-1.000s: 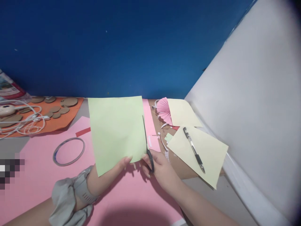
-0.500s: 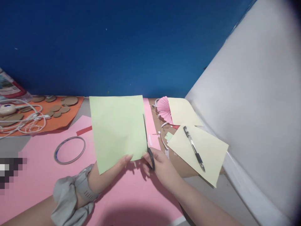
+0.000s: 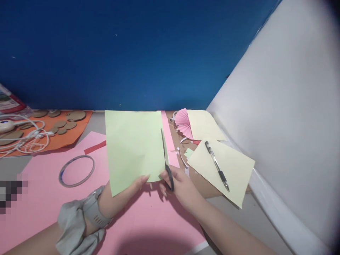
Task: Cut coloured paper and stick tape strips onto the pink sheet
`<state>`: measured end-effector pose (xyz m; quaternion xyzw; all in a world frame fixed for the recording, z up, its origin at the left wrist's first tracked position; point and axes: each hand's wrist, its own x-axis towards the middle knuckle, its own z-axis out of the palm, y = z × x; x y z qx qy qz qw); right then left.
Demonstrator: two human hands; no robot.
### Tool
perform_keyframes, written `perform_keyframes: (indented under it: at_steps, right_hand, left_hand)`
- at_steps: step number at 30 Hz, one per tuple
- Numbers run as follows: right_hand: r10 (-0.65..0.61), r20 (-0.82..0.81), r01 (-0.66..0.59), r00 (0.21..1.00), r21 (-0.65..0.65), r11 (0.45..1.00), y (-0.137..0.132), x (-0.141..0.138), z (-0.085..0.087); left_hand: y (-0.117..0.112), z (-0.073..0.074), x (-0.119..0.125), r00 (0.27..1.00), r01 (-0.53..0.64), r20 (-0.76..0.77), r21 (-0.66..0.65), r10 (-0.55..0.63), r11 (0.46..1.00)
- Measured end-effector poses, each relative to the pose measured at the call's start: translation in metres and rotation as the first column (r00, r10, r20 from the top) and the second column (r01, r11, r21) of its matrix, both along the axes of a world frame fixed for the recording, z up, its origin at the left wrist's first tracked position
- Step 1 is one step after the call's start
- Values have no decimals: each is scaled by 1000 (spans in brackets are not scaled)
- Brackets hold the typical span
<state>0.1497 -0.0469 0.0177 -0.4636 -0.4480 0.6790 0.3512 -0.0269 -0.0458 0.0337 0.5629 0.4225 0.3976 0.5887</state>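
A sheet of light green paper (image 3: pixel 134 145) is held up over the pink paper (image 3: pixel 148 226). My left hand (image 3: pixel 132 189) grips its lower edge, thumb on the near face and fingers behind it. In my right hand (image 3: pixel 177 184) is a pair of black-handled scissors (image 3: pixel 170 179), with fingers closed round the handles. The scissors point away from me along the green sheet's right edge, and one blade shows in front of the paper. The other blade is hard to make out. A grey scrunchie and a grey watch band are on my left wrist.
To the right, a pen (image 3: pixel 217 166) lies on a cream sheet (image 3: pixel 236 180), near a pink folded paper fan (image 3: pixel 183 122). A roll of tape (image 3: pixel 77 171) and a red strip (image 3: pixel 95 147) lie left. Cardboard discs and white cables (image 3: pixel 39 131) cover orange paper. Blue and white walls stand behind.
The green sheet's upper part has tilted slightly right and the scissors' blade shows a little more clearly against it. The whole view has shifted slightly. Both hands keep their hold.
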Motion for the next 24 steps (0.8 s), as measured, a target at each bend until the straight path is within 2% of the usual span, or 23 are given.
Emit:
perform_keyframes:
  at_steps: [3, 5, 8, 12, 16, 20, 24]
  right_hand:
    - [-28, 31, 28, 999, 6, 1000, -1, -1, 4]
    - [-41, 76, 39, 996, 28, 999, -1, 0, 7]
    - [-45, 166, 20, 985, 151, 988, 0, 3, 9]
    - [-17, 207, -39, 978, 261, 965, 0, 7, 9]
    - [-12, 246, -45, 969, 226, 973, 0, 9, 4]
    - [-37, 249, -10, 968, 187, 982, 0, 10, 4]
    - [-66, 255, 5, 965, 233, 972, -1, 11, 14]
  left_hand:
    - [-1, -6, -1, 996, 53, -78, 57, -48, 997]
    - [-2, -10, -2, 992, 35, -122, 70, -27, 997]
    - [-3, -14, -4, 990, 16, -139, 89, -3, 996]
    - [-4, -6, -4, 992, 53, -115, 53, -47, 997]
    - [-3, 3, -3, 988, 97, -122, 21, -93, 995]
    - [-3, -5, -4, 981, 104, -165, 25, -99, 994]
    - [-4, -8, -5, 985, 122, -128, 37, -116, 992]
